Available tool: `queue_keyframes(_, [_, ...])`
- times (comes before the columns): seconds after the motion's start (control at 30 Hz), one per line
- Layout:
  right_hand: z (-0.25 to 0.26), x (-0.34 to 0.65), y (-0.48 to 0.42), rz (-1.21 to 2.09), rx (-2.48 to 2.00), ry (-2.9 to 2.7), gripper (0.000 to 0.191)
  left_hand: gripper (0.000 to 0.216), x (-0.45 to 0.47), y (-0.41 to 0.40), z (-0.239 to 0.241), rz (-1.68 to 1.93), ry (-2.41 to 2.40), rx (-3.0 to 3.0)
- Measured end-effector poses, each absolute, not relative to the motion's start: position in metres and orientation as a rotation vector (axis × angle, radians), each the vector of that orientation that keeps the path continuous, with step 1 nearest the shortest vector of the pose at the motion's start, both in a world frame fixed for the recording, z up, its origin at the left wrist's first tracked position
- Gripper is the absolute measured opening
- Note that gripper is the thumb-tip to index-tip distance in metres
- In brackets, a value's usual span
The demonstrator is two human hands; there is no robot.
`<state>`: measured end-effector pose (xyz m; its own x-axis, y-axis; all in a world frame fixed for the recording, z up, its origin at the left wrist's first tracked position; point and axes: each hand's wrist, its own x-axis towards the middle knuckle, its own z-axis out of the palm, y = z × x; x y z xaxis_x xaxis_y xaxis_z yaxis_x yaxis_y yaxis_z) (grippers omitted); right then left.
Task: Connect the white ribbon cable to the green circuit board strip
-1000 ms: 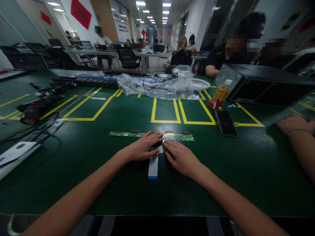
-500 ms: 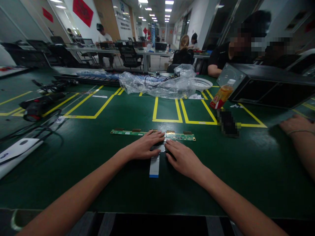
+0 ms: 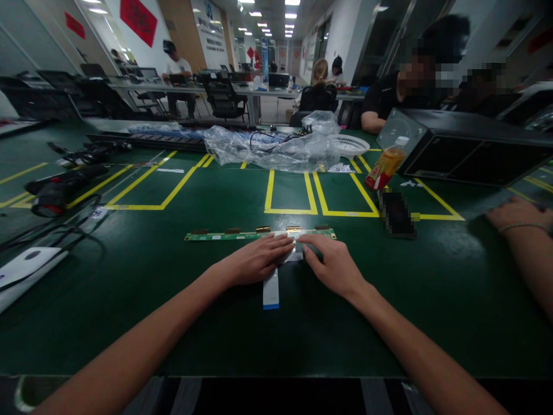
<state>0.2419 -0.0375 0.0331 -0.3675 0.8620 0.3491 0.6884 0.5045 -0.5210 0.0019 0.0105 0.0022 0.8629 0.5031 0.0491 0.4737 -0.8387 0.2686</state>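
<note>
A long, narrow green circuit board [image 3: 228, 236] with several brown-gold tabs along its far edge lies crosswise on the table. From its near side a white flat ribbon cable [image 3: 271, 291] with a blue end runs toward me, partly covered by my hands. My left hand [image 3: 259, 256] lies flat over the cable, fingers stretched out and fingertips at the board's near edge. My right hand [image 3: 330, 259] is at the right of the cable, fingers bent, with a gap between thumb and index finger. The index fingertip is at the cable beside the board; the exact contact is too small to tell.
Behind the board stretch yellow tape outlines [image 3: 290, 211] and clear plastic wrap [image 3: 268, 150]. To the right are a drink bottle [image 3: 386, 164], a dark phone [image 3: 396, 213], a black case [image 3: 470, 147] and another person's hand [image 3: 521, 216]. Cables [image 3: 82, 225] lie left.
My right hand has bent its fingers and shifted slightly right, its thumb now farther from the cable. My left hand has slid a little right over the cable. The view has turned slightly.
</note>
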Motion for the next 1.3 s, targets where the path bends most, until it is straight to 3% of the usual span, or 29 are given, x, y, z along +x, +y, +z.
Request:
queue_keyframes(0.37, [0.036, 0.246, -0.036, 0.401, -1.303, -2.189, 0.029, 0.054, -0.144, 0.09, -0.009, 0.022, 2.161, 2.164])
queue_keyframes(0.73, [0.036, 0.246, -0.036, 0.399, -1.32, -2.198, 0.029, 0.071, -0.176, 0.091, -0.013, 0.067, 2.474, 1.883])
queue_keyframes(0.87, [0.038, 0.246, -0.036, 0.379, -1.314, -2.21, 0.029, 0.069, -0.144, 0.084, -0.009, -0.008, 2.318, 2.141])
queue_keyframes(1.13, [0.03, 0.243, -0.036, 0.429, -1.278, -2.32, 0.036, 0.06, -0.024, 0.031, -0.004, 0.09, 1.093, 2.772])
queue_keyframes(1.23, [0.021, 0.241, -0.036, 0.411, -1.262, -2.466, 0.046, 0.058, -0.015, 0.028, -0.001, 0.085, 1.044, 2.792])
queue_keyframes(1.3, [0.017, 0.24, -0.036, 0.395, -1.264, -2.524, 0.049, 0.059, -0.032, 0.038, 0.0, 0.092, 1.282, 2.759])
